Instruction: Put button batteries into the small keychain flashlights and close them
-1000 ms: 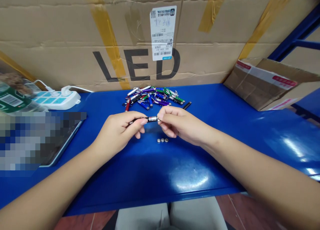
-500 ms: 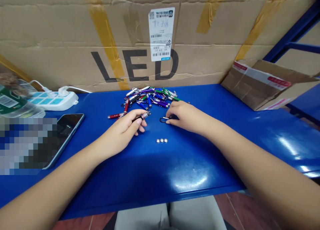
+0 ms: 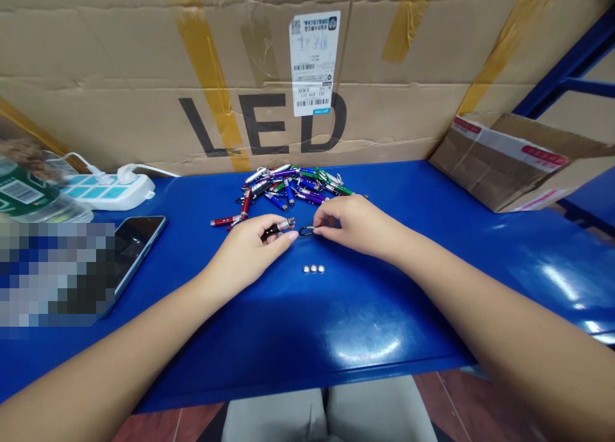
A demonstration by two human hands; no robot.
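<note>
My left hand (image 3: 250, 243) is closed around a small black keychain flashlight (image 3: 280, 227), its silver end pointing right. Between the thumb and fingertips of my right hand (image 3: 348, 221) is a black carabiner clip (image 3: 305, 231), its loop toward the flashlight's silver end. A small gap seems to separate the two. Just below the hands, three silver button cells (image 3: 314, 269) lie in a row on the blue table (image 3: 269, 339). Behind the hands is a pile of keychain flashlights (image 3: 288, 189) in blue, purple, green, silver and red.
A large cardboard box (image 3: 144, 57) marked LED stands along the back. On the left are a power strip (image 3: 113, 192), a plastic bottle (image 3: 43, 195) and a phone (image 3: 139, 243). At the right back sits an open carton (image 3: 500, 163).
My left hand has moved slightly right with the flashlight, and its fingers have curled in. My right hand has brought the carabiner clip a little left, closer to it.
</note>
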